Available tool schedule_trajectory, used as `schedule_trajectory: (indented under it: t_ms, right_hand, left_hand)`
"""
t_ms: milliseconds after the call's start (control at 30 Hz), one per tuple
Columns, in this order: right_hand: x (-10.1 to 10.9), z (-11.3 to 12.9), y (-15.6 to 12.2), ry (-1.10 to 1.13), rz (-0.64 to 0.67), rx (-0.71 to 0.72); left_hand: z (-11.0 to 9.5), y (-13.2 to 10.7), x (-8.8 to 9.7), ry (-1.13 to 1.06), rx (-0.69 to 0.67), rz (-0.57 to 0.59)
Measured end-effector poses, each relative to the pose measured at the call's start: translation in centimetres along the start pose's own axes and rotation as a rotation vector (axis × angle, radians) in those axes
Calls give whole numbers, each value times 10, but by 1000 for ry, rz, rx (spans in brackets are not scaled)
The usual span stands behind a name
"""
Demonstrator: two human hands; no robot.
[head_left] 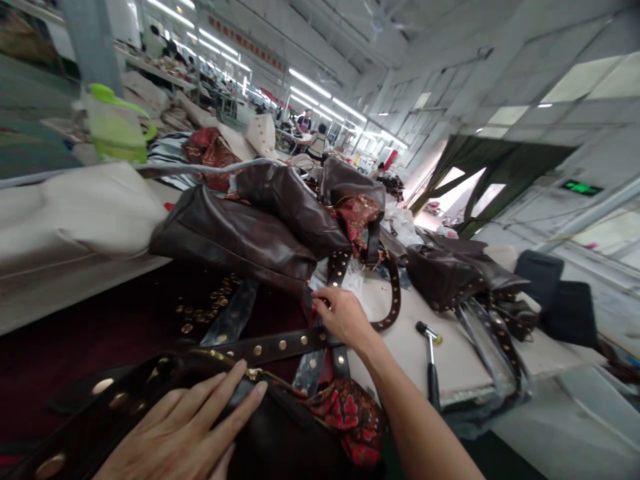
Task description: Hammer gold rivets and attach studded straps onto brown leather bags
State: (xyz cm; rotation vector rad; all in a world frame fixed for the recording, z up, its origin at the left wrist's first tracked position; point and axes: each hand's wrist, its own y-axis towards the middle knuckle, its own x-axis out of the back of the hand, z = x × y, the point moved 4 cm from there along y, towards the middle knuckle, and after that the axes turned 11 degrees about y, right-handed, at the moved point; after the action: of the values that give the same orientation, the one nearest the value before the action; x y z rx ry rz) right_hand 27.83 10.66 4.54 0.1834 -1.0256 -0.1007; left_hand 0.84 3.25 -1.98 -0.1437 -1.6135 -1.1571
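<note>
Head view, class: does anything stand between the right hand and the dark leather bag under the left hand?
Yes. A studded brown leather strap lies across the gap between the right hand and the dark leather bag, and red floral fabric sits at the bag's edge on that side.

right hand (343, 317) on studded leather strap (280, 343)

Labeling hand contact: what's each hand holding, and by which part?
The right hand seems to pinch the studded brown leather strap along its edge; the fingers partly hide the spot. The left hand lies flat on the dark leather bag, not gripping.
</note>
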Motion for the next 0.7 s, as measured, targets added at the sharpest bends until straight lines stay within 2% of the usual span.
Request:
schedule_trajectory:
  t_ms: [100, 233, 400, 467, 533, 633, 700]
  right_hand:
    - [-9, -10, 8, -73, 1, -96]
    - [-1, -18, -2, -78, -28, -152]
    - [10, 21, -25, 17, 77, -49]
    - [19, 26, -35, -28, 67, -58]
    - [32, 8, -51, -179, -8, -213]
    - [52, -47, -94, -428, -130, -597]
    - [62, -86, -130, -502, -161, -781]
  left_hand:
    - [-3, 11, 16, 7, -31, 26]
    - [-4, 17, 28, 50, -26, 49]
    - [-2, 20, 31, 53, -51, 108]
    - [-2, 19, 30, 45, -56, 87]
    - [-3, 16, 28, 18, -40, 48]
    - [-3, 6, 16, -74, 22, 0]
    - [-3, 2, 3, -125, 50, 0]
